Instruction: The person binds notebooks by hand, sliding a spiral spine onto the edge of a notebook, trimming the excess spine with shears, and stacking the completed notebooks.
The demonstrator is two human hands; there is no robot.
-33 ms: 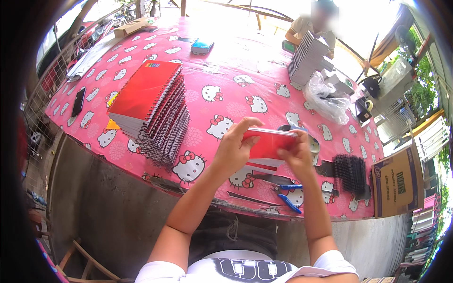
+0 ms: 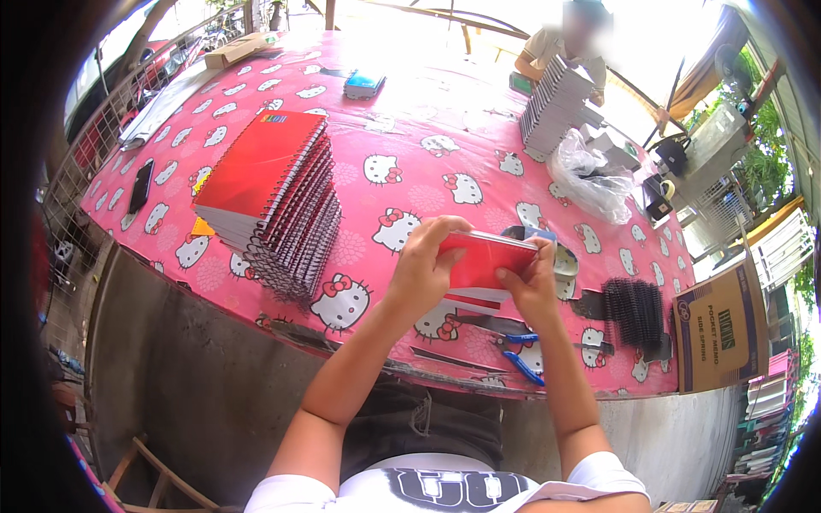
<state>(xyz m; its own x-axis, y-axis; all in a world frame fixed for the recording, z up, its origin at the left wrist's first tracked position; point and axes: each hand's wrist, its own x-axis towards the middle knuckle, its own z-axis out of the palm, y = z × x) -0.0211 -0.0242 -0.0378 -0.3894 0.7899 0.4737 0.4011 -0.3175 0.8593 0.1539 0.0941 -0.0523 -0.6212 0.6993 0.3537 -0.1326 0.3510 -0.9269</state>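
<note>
Between my two hands is a red-covered notebook (image 2: 483, 262), tilted above the table, its page edges facing up. My left hand (image 2: 430, 261) grips its left side, thumb on the cover and fingers behind. At the right side, my right hand (image 2: 532, 278) closes on it, thumb pressed on the red cover. Below it, partly hidden, more red and white notebook pieces (image 2: 475, 301) lie on the table. Blue-handled pliers (image 2: 523, 366) rest by my right forearm. To the left stands a tall stack of red spiral notebooks (image 2: 265, 162).
Black binding spirals (image 2: 634, 312) lie right, beside a cardboard box (image 2: 721, 329). A clear plastic bag (image 2: 590, 184) and a tall notebook stack (image 2: 552, 107) stand far right, near another person (image 2: 547, 51). A phone (image 2: 141, 185) lies left; a small blue notebook stack (image 2: 365, 84) sits farther back.
My right hand, blurred before, is now sharp, and its fingers have shifted slightly down and left along the notebook. The notebook's right end sits a little lower.
</note>
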